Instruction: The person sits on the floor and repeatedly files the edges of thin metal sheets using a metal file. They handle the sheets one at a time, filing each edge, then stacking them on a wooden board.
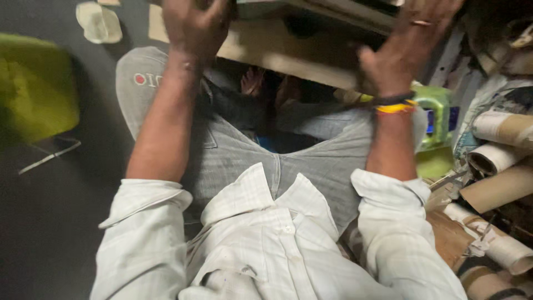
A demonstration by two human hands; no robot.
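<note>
I look down at my own lap: white checked shirt, grey trousers. A pale wooden board point(288, 47) lies across the top of the view above my knees. My left hand point(194, 25) rests on its left end, fingers curled over the edge. Gripping the right end is my right hand point(402, 47), thumb on the near edge, a ring on one finger and yellow and black bands at the wrist. The far side of the board is cut off by the frame.
Several cardboard tubes and paper rolls point(494, 161) are piled at the right. A green plastic container point(436, 114) sits by my right wrist. A yellow-green object point(36, 83) lies on the dark floor at left, and pale scraps point(100, 22) lie at top left.
</note>
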